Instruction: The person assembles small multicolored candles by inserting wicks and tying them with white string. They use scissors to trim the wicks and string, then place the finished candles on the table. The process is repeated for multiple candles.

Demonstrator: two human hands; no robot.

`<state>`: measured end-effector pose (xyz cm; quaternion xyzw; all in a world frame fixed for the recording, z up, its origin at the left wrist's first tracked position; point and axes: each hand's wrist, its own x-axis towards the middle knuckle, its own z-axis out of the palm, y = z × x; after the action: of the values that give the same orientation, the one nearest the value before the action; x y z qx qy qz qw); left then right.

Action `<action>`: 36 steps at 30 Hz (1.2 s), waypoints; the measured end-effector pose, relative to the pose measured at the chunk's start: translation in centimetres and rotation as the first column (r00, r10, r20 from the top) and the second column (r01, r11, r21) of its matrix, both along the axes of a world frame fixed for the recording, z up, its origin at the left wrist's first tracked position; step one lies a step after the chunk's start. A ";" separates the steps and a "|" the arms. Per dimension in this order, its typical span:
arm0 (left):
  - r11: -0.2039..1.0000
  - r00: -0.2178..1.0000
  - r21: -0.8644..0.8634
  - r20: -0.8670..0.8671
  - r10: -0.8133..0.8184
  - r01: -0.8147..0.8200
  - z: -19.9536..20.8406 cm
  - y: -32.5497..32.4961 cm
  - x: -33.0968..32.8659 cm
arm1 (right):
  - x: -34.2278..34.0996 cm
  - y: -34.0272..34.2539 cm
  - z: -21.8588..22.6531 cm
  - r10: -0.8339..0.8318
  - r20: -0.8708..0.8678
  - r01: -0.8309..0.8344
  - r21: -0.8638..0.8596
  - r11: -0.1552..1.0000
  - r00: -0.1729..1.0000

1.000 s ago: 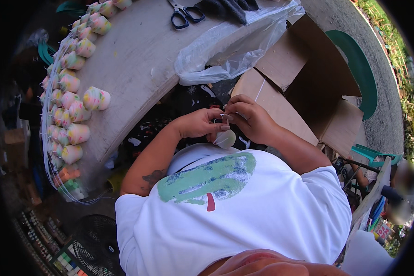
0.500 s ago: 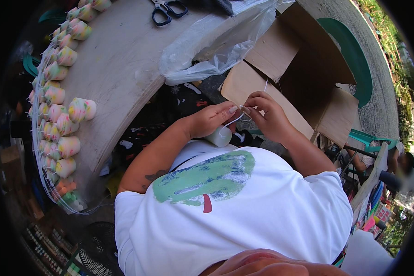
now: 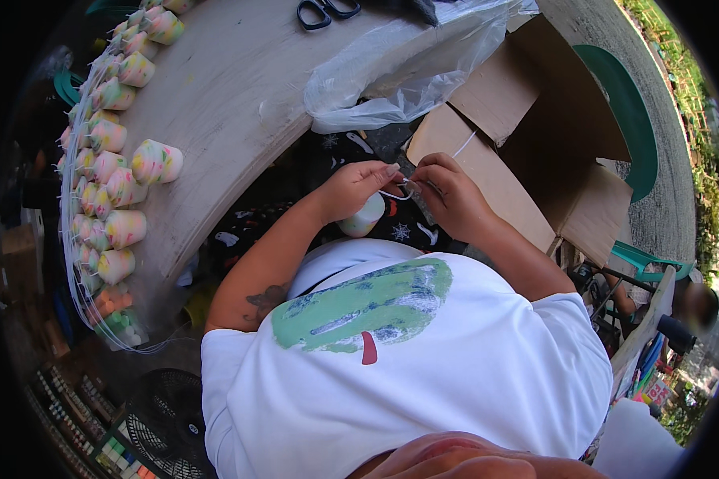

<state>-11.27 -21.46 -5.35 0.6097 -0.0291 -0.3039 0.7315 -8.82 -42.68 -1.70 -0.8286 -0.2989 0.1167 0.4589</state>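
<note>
My left hand (image 3: 359, 189) and my right hand (image 3: 453, 194) meet over my lap, each pinching a thin white cord (image 3: 394, 195) between thumb and fingers. A short bend of the cord shows between the fingertips, and one length runs up past my right hand over the box flap. Just under my left hand, a pale, whitish-green cup-shaped piece (image 3: 364, 217) rests against my lap; my fingers partly hide how the cord meets it.
Rows of speckled cup-shaped pieces (image 3: 126, 229) with white strings line the left of the curved table (image 3: 224, 104). Scissors (image 3: 315, 13) lie at its far side. A clear plastic bag (image 3: 391, 88) hangs over the edge beside an open cardboard box (image 3: 487, 164). A black fan (image 3: 164, 423) stands lower left.
The view has shifted, so the table and box sit farther right and higher. My hands have drawn slightly left, and the cord's bend between them looks smaller. More of the pale piece shows.
</note>
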 end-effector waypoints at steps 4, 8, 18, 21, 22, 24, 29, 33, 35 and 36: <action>0.988 0.989 -0.104 0.076 0.125 -0.116 0.3 -1.5 -0.6 | 0.6 0.2 0.1 -0.008 -0.038 0.006 -0.047 0.999 0.999; 0.992 0.979 0.093 0.193 0.071 -0.091 0.9 -1.4 -0.4 | 0.9 0.5 0.2 -0.064 -0.119 0.054 -0.085 0.995 0.991; 0.960 0.895 0.167 0.425 0.135 -0.224 -0.5 -1.9 -0.8 | 0.0 1.0 -1.2 -0.163 -0.150 0.173 0.057 0.983 0.975; 0.957 0.892 0.126 0.410 0.190 -0.261 0.0 -2.1 -0.9 | 0.0 1.2 -1.0 -0.152 -0.144 0.164 0.078 0.983 0.978; 0.955 0.899 0.092 0.374 0.229 -0.282 0.4 -2.4 -0.9 | 0.0 1.2 -1.1 -0.141 -0.143 0.153 0.072 0.986 0.980; 0.958 0.904 0.071 0.357 0.236 -0.278 0.5 -2.4 -1.0 | 0.1 1.1 -1.3 -0.121 -0.144 0.131 0.062 0.989 0.982; 0.970 0.884 0.061 0.429 0.187 -0.235 -1.0 -2.1 -1.0 | 0.1 1.3 -1.4 -0.106 -0.243 0.128 0.076 0.989 0.964; 0.950 0.867 0.127 0.456 0.200 -0.286 -0.4 -2.0 -1.1 | -0.3 1.6 -1.7 -0.120 -0.245 0.155 0.131 0.979 0.962; 0.943 0.859 0.148 0.472 0.196 -0.297 0.2 -1.9 -1.1 | -0.8 1.8 -1.7 -0.188 -0.188 0.210 0.099 0.973 0.964; 0.942 0.856 0.137 0.472 0.211 -0.307 -0.1 -2.0 -1.2 | -0.9 1.9 -1.6 -0.221 -0.159 0.236 0.084 0.968 0.962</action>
<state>-12.45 -23.48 -5.44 0.7344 -0.0831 -0.0540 0.6714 -9.74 -40.79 -3.34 -0.8220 -0.1718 0.1088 0.5319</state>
